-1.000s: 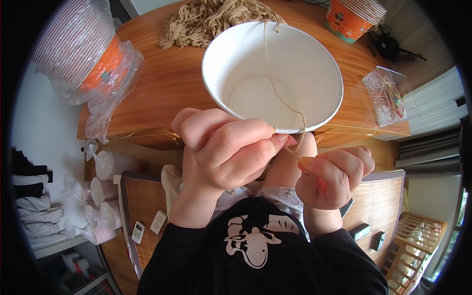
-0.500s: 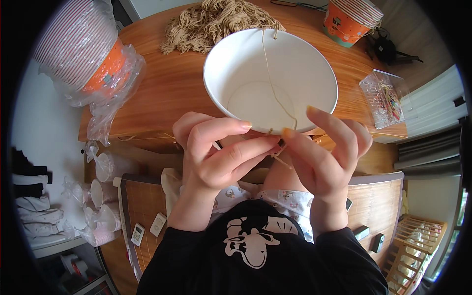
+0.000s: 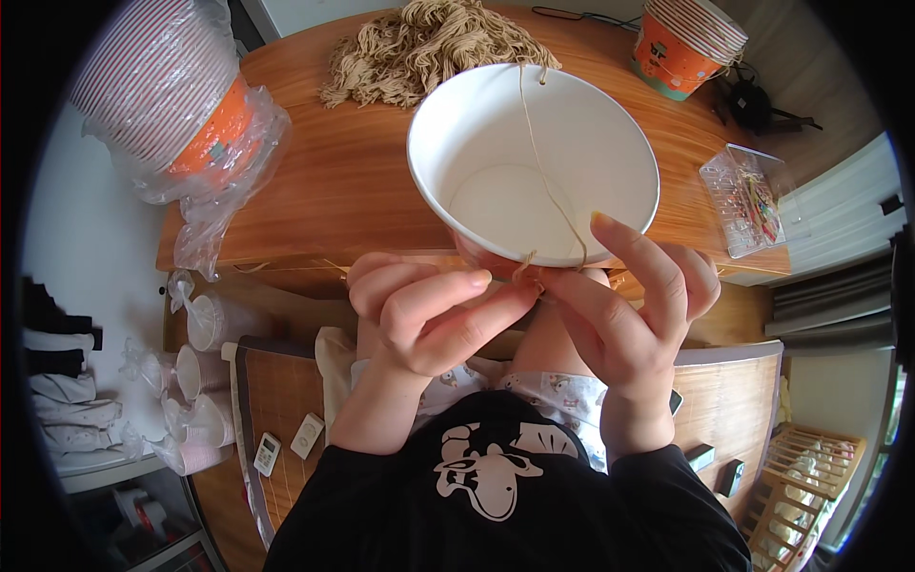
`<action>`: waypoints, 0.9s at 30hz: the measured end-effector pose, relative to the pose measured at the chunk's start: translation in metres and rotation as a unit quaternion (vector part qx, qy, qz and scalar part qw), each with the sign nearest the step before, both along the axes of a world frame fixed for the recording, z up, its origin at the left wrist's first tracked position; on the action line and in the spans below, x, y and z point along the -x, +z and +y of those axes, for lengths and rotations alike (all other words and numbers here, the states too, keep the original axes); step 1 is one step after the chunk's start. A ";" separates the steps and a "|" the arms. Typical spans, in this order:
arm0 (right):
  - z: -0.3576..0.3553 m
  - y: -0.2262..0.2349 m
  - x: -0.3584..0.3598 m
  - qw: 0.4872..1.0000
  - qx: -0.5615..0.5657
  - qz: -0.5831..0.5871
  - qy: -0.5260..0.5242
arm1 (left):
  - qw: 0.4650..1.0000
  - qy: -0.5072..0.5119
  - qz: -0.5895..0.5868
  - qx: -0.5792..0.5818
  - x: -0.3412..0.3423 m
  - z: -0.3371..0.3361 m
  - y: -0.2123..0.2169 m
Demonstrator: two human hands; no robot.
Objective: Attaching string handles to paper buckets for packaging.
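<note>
A white-lined paper bucket leans at the near edge of the table, its open mouth tilted toward me. A thin beige string crosses the mouth from two holes' side at the far rim to the near rim. Just below that near rim, my left hand pinches the string with thumb and forefinger. My right hand pinches it from the other side, its forefinger raised beside the bucket wall. Both sets of fingertips meet at a small string loop by the rim; the string's end is hidden among them.
A heap of beige strings lies behind the bucket. Stacked orange buckets stand in plastic wrap at left, and another orange stack at far right. A clear tray of small items sits at the table's right edge.
Both hands' fingertips have drawn closer together under the near rim. The loose string end that dangled below them is now out of sight. The bucket has shifted slightly right in view.
</note>
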State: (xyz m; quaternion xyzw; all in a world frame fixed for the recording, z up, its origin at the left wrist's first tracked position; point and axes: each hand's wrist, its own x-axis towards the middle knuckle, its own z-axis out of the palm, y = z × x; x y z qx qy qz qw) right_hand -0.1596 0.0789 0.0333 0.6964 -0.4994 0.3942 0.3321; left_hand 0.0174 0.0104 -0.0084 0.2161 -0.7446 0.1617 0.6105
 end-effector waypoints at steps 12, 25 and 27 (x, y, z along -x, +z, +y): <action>0.012 0.004 -0.004 1.000 -0.012 -0.010 0.007 | 0.999 -0.003 -0.042 -0.021 -0.012 0.010 0.001; 0.029 0.008 -0.006 0.999 -0.036 -0.007 0.035 | 0.999 0.041 -0.032 0.005 -0.005 0.021 0.008; 0.030 0.008 -0.005 0.998 -0.030 -0.021 0.053 | 0.998 0.046 -0.028 0.022 -0.005 0.020 0.009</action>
